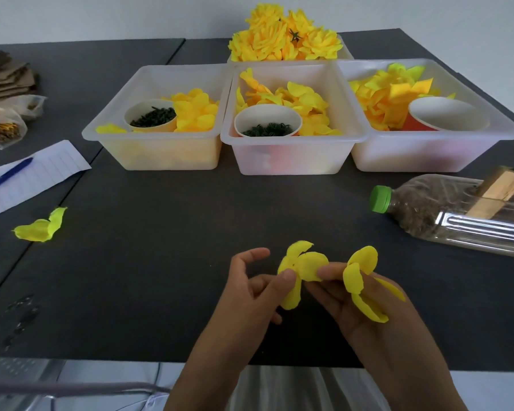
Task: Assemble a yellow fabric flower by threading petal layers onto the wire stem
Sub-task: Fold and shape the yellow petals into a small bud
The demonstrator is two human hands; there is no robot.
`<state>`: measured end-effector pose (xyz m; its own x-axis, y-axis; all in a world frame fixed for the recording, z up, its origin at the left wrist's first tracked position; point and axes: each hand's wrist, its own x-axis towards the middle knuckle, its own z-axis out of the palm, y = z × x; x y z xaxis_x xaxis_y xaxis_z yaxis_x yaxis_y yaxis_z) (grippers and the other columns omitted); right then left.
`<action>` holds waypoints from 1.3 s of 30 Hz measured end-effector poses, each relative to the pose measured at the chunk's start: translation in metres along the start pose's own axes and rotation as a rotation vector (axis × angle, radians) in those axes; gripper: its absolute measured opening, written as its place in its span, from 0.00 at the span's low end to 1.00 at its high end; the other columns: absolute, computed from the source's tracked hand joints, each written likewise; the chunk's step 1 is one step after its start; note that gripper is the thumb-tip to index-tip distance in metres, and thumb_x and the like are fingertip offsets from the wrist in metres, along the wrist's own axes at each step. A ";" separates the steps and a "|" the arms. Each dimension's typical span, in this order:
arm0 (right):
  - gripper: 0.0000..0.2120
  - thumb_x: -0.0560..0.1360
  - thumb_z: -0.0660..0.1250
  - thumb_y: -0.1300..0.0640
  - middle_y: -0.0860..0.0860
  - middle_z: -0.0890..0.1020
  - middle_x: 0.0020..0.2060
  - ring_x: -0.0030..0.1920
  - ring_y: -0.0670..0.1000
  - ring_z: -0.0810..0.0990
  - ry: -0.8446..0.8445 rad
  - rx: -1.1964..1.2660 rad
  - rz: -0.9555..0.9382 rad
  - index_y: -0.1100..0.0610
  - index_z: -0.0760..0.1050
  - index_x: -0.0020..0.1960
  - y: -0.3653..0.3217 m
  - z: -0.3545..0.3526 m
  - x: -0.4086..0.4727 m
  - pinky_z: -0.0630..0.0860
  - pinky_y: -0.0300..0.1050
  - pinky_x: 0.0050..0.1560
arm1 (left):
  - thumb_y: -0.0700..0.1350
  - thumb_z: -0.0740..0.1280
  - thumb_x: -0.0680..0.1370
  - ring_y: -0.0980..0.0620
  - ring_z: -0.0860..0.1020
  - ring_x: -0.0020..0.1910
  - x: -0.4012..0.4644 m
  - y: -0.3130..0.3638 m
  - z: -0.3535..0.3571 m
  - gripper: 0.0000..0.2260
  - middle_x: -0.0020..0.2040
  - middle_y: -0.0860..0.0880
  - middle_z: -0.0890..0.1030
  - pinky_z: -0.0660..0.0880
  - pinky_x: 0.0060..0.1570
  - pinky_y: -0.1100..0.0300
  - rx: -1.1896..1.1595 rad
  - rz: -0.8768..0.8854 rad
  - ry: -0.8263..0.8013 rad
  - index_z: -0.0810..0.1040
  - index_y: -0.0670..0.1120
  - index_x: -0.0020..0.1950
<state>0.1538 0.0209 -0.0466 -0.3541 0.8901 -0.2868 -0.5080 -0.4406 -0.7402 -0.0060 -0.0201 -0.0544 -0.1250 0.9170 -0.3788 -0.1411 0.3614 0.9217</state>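
Two hands: both hold yellow fabric petal pieces above the near edge of a dark table [161,262].
Left hand [250,295]: its thumb [282,281] presses the lower left of a petal layer [301,266]; the index finger is raised and curled clear of the fabric, and the other fingers curl behind it.
Petal layer: it sits between the two hands, one lobe standing up, one reaching right, one hanging down past the left thumb.
Right hand [350,304]: its thumb tip touches the right lobe of that same layer, so the layer is pinched from both sides.
Second petal piece [361,280]: it lies across the right hand's fingers, just right of the first, draped over the fingers with lobes trailing toward the palm.
Wire stem: I cannot tell where it is.
Bins: three clear plastic bins [294,155] stand side by side farther back, each with loose yellow petals and a paper cup [267,120]; two cups hold small dark green parts.
Finished flowers [285,37]: heaped in a bin behind the middle one.
Right side: a plastic bottle [445,212] with a green cap lies on its side.
Left side: a loose petal [39,228], lined paper and a blue pen [6,176].
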 end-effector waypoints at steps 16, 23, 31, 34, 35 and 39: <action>0.17 0.72 0.60 0.58 0.65 0.83 0.48 0.52 0.61 0.84 0.025 -0.004 0.032 0.67 0.83 0.39 -0.001 0.002 -0.003 0.82 0.46 0.45 | 0.48 0.69 0.67 0.55 0.75 0.29 0.003 0.003 0.006 0.18 0.34 0.48 0.78 0.74 0.28 0.62 -0.750 -0.031 0.046 0.76 0.45 0.55; 0.15 0.70 0.62 0.45 0.54 0.86 0.45 0.52 0.55 0.83 0.126 -0.569 -0.055 0.49 0.86 0.44 0.003 -0.004 -0.010 0.76 0.58 0.58 | 0.50 0.68 0.72 0.57 0.81 0.38 -0.005 -0.002 0.009 0.20 0.42 0.50 0.85 0.76 0.37 0.66 -0.073 0.283 0.187 0.66 0.59 0.61; 0.13 0.71 0.59 0.44 0.41 0.82 0.34 0.36 0.41 0.80 0.167 -0.804 -0.145 0.51 0.77 0.40 0.005 0.003 -0.007 0.72 0.29 0.33 | 0.38 0.64 0.79 0.53 0.79 0.43 -0.003 -0.005 0.012 0.11 0.42 0.55 0.81 0.75 0.43 0.63 0.374 0.539 0.378 0.80 0.53 0.44; 0.13 0.72 0.60 0.44 0.43 0.79 0.29 0.28 0.41 0.76 0.141 -0.787 -0.134 0.53 0.76 0.41 0.005 0.005 -0.008 0.71 0.30 0.27 | 0.42 0.66 0.78 0.57 0.80 0.48 -0.004 -0.003 0.016 0.07 0.46 0.57 0.81 0.74 0.46 0.69 0.373 0.517 0.310 0.82 0.53 0.46; 0.15 0.71 0.60 0.43 0.44 0.78 0.28 0.28 0.40 0.74 0.122 -0.795 -0.128 0.54 0.76 0.42 0.006 0.006 -0.008 0.71 0.31 0.28 | 0.48 0.67 0.77 0.57 0.80 0.48 -0.004 -0.002 0.018 0.04 0.46 0.57 0.81 0.74 0.45 0.69 0.370 0.481 0.273 0.82 0.54 0.47; 0.08 0.76 0.66 0.56 0.48 0.77 0.26 0.25 0.43 0.73 0.085 -0.787 -0.068 0.57 0.75 0.40 0.005 0.009 -0.002 0.70 0.35 0.25 | 0.65 0.68 0.67 0.59 0.77 0.43 -0.006 -0.001 0.022 0.14 0.48 0.59 0.77 0.72 0.41 0.70 0.431 0.438 0.193 0.78 0.63 0.49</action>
<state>0.1449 0.0156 -0.0444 -0.2646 0.9320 -0.2478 0.1893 -0.2018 -0.9610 0.0160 -0.0218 -0.0511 -0.2619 0.9627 0.0686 0.3653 0.0331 0.9303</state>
